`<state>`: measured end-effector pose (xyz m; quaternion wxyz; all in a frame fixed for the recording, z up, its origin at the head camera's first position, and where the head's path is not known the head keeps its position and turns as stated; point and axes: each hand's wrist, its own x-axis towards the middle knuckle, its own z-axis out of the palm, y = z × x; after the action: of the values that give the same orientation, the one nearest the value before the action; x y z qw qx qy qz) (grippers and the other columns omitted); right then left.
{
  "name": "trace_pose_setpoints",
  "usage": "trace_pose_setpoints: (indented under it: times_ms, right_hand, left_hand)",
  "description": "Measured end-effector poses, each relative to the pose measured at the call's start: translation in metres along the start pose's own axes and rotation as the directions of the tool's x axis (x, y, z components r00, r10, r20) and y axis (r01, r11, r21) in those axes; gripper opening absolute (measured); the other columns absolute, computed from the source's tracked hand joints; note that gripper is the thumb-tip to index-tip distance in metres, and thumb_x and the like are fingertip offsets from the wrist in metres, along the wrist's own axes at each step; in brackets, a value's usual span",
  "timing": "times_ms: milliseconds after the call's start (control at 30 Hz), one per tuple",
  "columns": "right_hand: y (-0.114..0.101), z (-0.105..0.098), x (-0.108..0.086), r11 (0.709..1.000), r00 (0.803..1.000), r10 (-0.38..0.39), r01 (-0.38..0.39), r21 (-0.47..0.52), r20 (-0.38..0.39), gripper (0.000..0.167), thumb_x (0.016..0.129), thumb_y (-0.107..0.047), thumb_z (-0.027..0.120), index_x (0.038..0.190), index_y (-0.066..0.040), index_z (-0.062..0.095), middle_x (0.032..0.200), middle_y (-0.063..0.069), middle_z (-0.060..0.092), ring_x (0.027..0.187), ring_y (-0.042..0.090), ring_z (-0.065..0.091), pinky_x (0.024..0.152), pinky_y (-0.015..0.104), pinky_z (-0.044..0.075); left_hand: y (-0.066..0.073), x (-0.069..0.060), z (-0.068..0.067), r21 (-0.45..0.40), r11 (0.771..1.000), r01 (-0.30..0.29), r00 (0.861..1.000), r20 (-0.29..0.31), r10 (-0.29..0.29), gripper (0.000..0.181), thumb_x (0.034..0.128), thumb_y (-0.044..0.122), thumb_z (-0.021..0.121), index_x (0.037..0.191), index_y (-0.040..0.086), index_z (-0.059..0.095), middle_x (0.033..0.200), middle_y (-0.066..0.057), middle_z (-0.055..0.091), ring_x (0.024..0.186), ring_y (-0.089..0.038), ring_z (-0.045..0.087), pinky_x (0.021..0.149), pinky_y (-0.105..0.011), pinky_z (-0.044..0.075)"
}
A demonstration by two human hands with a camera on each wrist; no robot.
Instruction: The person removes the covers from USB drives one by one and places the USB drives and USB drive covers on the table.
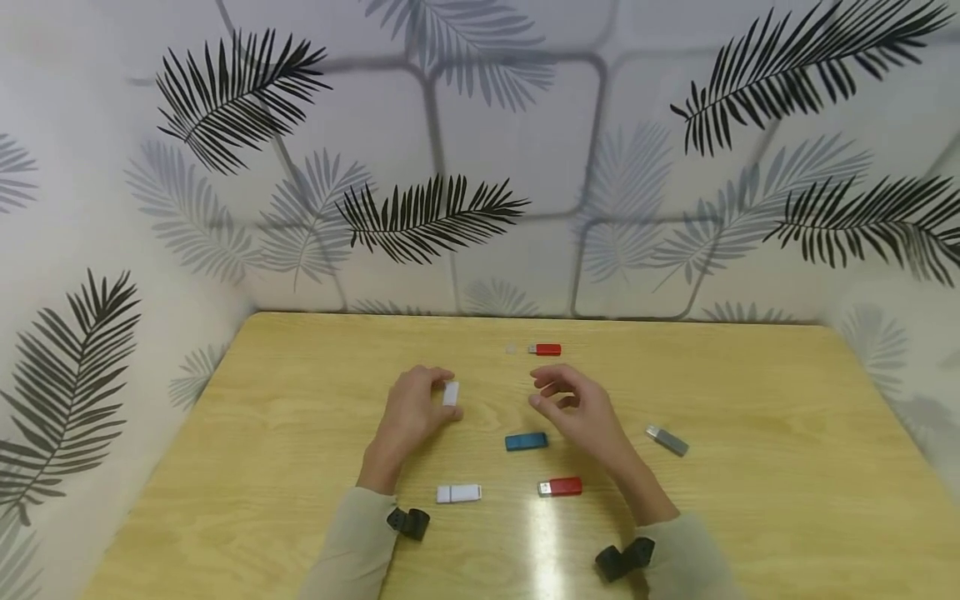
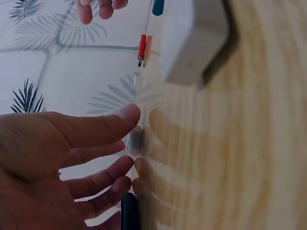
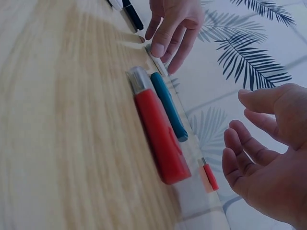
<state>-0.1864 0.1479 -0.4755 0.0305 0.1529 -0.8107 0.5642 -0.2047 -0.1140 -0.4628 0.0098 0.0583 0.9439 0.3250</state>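
Observation:
With thumb and forefinger at its two ends, my left hand (image 1: 412,408) holds a white USB stick (image 1: 451,393) on the table. In the right wrist view that white stick (image 3: 157,61) is partly behind the left thumb. My right hand (image 1: 585,408) hovers with loosely bent fingers and nothing in them. Below it and to its left lies a blue USB stick (image 1: 527,442); nearer the person are a red USB stick (image 1: 560,487) and a second white USB stick (image 1: 459,493). A grey USB stick (image 1: 667,441) is right of the right forearm.
Another red USB stick (image 1: 547,350) lies near the back of the wooden table (image 1: 750,383), with a small clear piece (image 1: 511,349) beside it. A dark stick-like thing (image 3: 133,15) appears beyond the left hand. The leaf-patterned backdrop (image 1: 517,275) rises behind the table.

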Motion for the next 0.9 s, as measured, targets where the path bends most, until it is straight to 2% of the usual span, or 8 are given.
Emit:
trace_pose_setpoints:
  times_ms: [133, 367, 500, 700, 800, 900]
  right_hand:
    - [0.000, 0.007, -0.004, 1.000, 1.000, 0.001, -0.001, -0.009, 0.015, 0.032, 0.096, -0.014, 0.075, 0.125, -0.003, 0.067, 0.114, 0.016, 0.069, 0.103, 0.024, 0.065, 0.086, 0.037, 0.056]
    - [-0.004, 0.016, -0.007, 1.000, 0.999, 0.007, -0.006, -0.030, 0.041, 0.032, 0.096, -0.015, 0.075, 0.125, -0.006, 0.067, 0.114, 0.012, 0.070, 0.102, 0.019, 0.065, 0.088, 0.039, 0.056]
    - [-0.007, 0.020, -0.007, 0.999, 0.999, -0.024, 0.025, -0.031, 0.046, 0.031, 0.096, -0.014, 0.075, 0.125, -0.005, 0.067, 0.113, 0.013, 0.070, 0.101, 0.019, 0.065, 0.087, 0.040, 0.056]
    - [-0.008, 0.027, -0.009, 0.992, 0.993, -0.105, 0.109, -0.058, 0.060, 0.032, 0.093, -0.009, 0.077, 0.123, -0.006, 0.067, 0.110, 0.013, 0.070, 0.099, 0.023, 0.066, 0.083, 0.043, 0.058]
    - [-0.009, 0.030, -0.011, 0.984, 0.986, -0.151, 0.157, -0.084, 0.073, 0.033, 0.092, -0.008, 0.078, 0.123, -0.006, 0.067, 0.111, 0.013, 0.070, 0.099, 0.025, 0.066, 0.082, 0.044, 0.059]
    - [-0.010, 0.032, -0.011, 0.974, 0.978, -0.190, 0.198, -0.107, 0.084, 0.035, 0.091, -0.009, 0.079, 0.124, -0.005, 0.067, 0.114, 0.012, 0.069, 0.099, 0.026, 0.066, 0.080, 0.044, 0.059]
  left_hand:
    - [-0.004, -0.001, 0.004, 0.032, 0.999, 0.022, 1.000, -0.015, -0.022, 0.050, 0.0793, 0.016, 0.091, 0.124, 0.004, 0.072, 0.105, -0.009, 0.071, 0.102, -0.030, 0.064, 0.093, -0.050, 0.050]
    - [-0.004, -0.003, 0.004, 0.015, 1.000, 0.005, 1.000, -0.012, -0.005, 0.026, 0.0820, 0.010, 0.088, 0.105, 0.006, 0.077, 0.092, -0.002, 0.072, 0.087, -0.020, 0.065, 0.087, -0.047, 0.050]
    - [0.000, -0.005, 0.004, 0.040, 0.999, -0.027, 0.999, -0.019, 0.028, 0.019, 0.0832, 0.007, 0.085, 0.100, 0.008, 0.077, 0.090, -0.002, 0.072, 0.085, -0.021, 0.066, 0.086, -0.047, 0.051]
    - [0.012, -0.007, 0.003, 0.131, 0.986, -0.106, 0.993, -0.044, 0.112, 0.018, 0.0842, 0.003, 0.081, 0.100, 0.011, 0.079, 0.095, -0.002, 0.072, 0.093, -0.026, 0.065, 0.092, -0.053, 0.046]
    - [0.017, -0.008, 0.002, 0.116, 0.985, -0.124, 0.991, -0.033, 0.129, 0.018, 0.0844, 0.001, 0.080, 0.100, 0.011, 0.079, 0.097, -0.003, 0.070, 0.094, -0.025, 0.063, 0.090, -0.048, 0.048]
    - [0.018, -0.010, 0.002, 0.066, 0.986, -0.154, 0.988, -0.022, 0.155, 0.019, 0.0844, -0.002, 0.080, 0.100, 0.009, 0.078, 0.099, -0.004, 0.069, 0.095, -0.025, 0.063, 0.088, -0.043, 0.052]
